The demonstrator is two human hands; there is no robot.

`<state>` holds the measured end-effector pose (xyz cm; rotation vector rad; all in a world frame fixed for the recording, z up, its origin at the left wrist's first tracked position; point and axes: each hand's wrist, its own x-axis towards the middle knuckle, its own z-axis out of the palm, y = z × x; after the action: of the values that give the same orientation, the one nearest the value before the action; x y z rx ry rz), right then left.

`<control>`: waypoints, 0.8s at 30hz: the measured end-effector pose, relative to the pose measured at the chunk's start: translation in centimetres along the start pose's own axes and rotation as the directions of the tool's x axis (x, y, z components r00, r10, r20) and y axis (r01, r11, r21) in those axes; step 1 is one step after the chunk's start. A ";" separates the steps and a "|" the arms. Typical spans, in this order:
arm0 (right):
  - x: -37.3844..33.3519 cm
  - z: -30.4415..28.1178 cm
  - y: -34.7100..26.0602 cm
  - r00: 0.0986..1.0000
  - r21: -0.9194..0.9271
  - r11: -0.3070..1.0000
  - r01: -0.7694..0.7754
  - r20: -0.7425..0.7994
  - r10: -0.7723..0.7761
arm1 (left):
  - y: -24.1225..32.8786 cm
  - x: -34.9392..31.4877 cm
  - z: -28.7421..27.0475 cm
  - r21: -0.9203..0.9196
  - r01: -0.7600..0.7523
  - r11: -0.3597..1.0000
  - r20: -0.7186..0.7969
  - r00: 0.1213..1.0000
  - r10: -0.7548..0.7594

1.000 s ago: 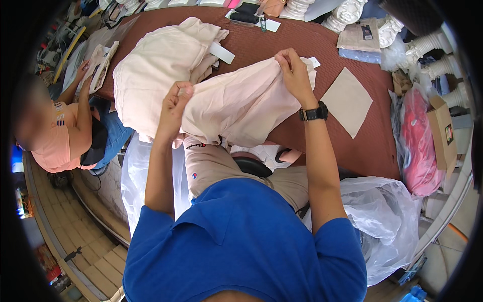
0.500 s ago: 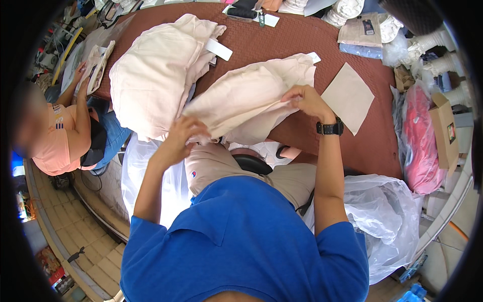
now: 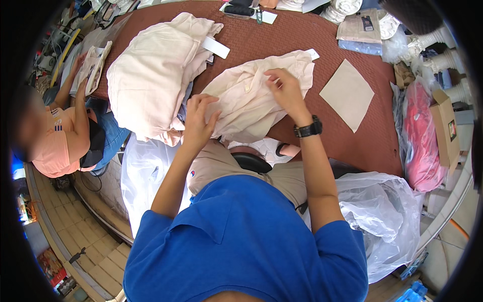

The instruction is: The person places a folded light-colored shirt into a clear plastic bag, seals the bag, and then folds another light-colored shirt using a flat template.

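Note:
A cream garment [image 3: 241, 108] lies crumpled on the brown cloth-covered table in front of me, a white tag at its far right corner. Over its left end hovers my left hand [image 3: 200, 121], open, fingers apart and bent. Above the garment's upper right part is my right hand [image 3: 287, 93], a black watch on its wrist. Its fingers are loosely bent and apart, with no cloth visibly gripped. To the left rises a large pile of cream garments [image 3: 151, 75], a white card [image 3: 216, 47] sticking out of it. A flat beige square piece [image 3: 347, 95] rests to the right.
Clear plastic bags [image 3: 377, 216] flank my legs. Along the right edge stand a pink bundle in plastic [image 3: 421, 136] and a cardboard box [image 3: 445, 126]. A black thread spool [image 3: 239, 10] lies at the back. Another person [image 3: 65, 126] handles a beige item at the left.
My right hand has let go of the garment's near edge and moved left over it. My left hand has shifted slightly right and up. The garment now lies more bunched and wrinkled.

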<state>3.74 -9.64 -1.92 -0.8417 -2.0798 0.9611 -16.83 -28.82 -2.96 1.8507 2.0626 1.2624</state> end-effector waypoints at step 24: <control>-1.3 5.1 0.5 0.959 0.755 0.613 -0.232 0.073 0.274 | 0.1 5.7 5.9 -0.611 0.313 0.727 0.208 0.950 -0.234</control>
<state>0.61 -12.26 -5.27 -0.6786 -1.2843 1.7762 -14.81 -20.96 -4.25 1.2194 1.4859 1.4784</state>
